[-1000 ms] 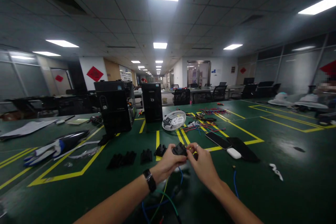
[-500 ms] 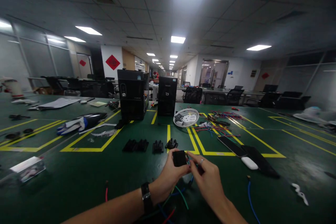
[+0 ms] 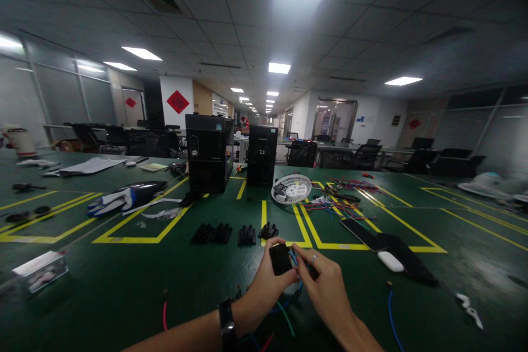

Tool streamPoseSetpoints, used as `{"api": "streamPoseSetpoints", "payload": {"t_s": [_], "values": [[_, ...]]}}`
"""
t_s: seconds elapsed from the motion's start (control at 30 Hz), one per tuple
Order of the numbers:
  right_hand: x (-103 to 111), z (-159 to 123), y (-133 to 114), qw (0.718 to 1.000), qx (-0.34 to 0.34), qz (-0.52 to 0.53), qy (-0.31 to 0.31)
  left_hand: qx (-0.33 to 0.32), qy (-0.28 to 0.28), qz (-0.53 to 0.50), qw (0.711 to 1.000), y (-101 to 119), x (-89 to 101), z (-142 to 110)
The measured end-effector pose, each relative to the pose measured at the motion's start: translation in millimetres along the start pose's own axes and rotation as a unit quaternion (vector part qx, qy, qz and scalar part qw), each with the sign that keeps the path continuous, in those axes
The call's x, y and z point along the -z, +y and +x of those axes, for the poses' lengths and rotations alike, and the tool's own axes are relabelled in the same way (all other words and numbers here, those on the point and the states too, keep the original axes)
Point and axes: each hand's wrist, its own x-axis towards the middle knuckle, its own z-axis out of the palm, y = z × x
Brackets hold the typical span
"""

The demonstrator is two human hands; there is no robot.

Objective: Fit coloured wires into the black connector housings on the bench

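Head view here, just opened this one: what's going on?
A person's left hand holds a small black block above a green table. The right hand has its fingertips at the block's side, by a blue wire; whether they grip it is unclear. Beyond, four black parts lie in a row.
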Motion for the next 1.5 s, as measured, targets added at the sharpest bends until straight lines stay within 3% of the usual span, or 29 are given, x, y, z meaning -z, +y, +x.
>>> {"api": "streamPoseSetpoints", "payload": {"t_s": [0.5,0.9,1.1,1.33,1.5], "values": [[-1.3,-0.9,-2.7,1.000,0.008,0.008,0.000,0.034,0.046,-0.008,0.998,-5.8,1.0,-0.3],[-1.5,-1.1,-4.7,1.000,0.007,0.007,0.013,0.030,0.031,0.001,0.999,-5.1,-0.1,-2.7],[-2.1,-1.7,-2.1,0.999,0.009,-0.006,-0.034,0.021,0.019,0.007,1.000,-3.3,0.3,-7.5],[5.2,-0.3,-1.5,0.993,0.067,0.008,-0.092,-0.018,-0.023,0.007,1.000,-6.5,4.8,-9.6],[6.4,1.4,-5.5,0.990,0.066,0.016,-0.124,-0.011,-0.012,0.050,0.999,-4.5,4.9,-7.3]]}}
